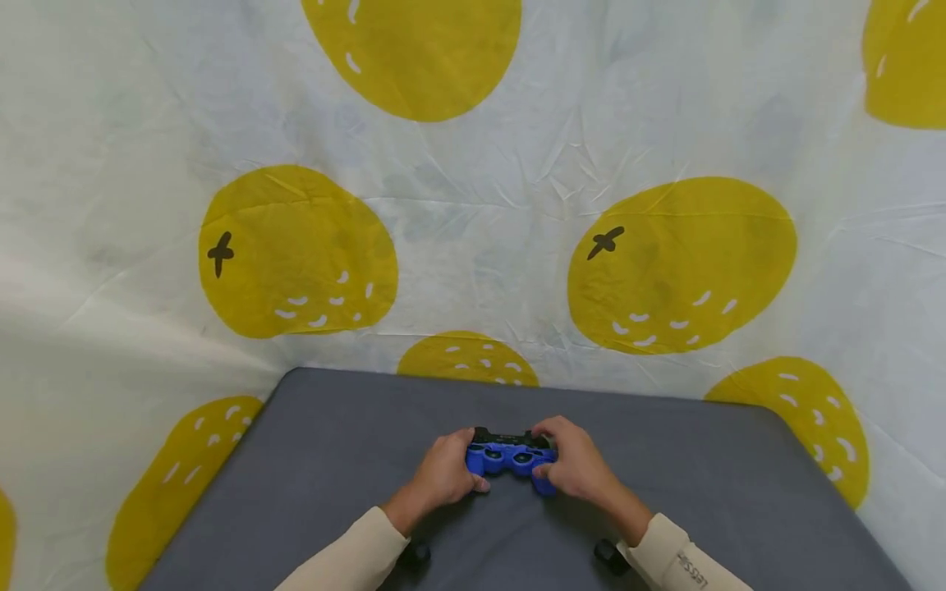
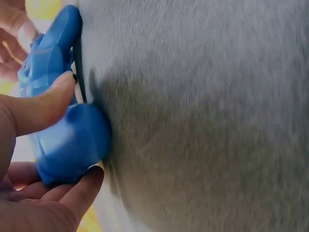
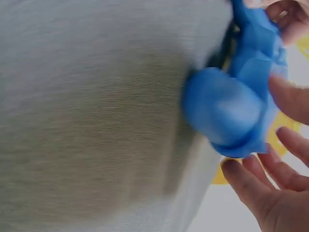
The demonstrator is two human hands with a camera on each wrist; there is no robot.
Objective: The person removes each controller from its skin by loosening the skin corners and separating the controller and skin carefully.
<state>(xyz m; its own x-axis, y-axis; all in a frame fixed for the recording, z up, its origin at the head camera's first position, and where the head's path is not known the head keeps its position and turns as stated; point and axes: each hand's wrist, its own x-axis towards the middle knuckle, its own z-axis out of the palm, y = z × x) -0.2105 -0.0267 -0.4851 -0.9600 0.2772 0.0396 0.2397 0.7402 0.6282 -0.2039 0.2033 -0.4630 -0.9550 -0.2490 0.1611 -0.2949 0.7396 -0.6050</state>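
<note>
A blue and black game controller [image 1: 510,461] is held low over the grey surface, close to it or touching it. My left hand [image 1: 442,469] grips its left end. In the left wrist view, the thumb lies across the blue shell [image 2: 72,140] while fingertips curl around the handle's outer side. On the right end is my right hand [image 1: 580,464], its thumb against the front and its index finger near the top edge. The right wrist view shows those fingertips at the rounded blue handle [image 3: 227,106], some of them barely touching it. The controller's underside is hidden.
The padded grey table top [image 1: 332,435] stretches out on all sides of the hands. Behind it hangs a white cloth [image 1: 480,263] printed with yellow fruit. Small black devices [image 1: 609,556] sit under both wrists, by the cream sleeves [image 1: 355,550].
</note>
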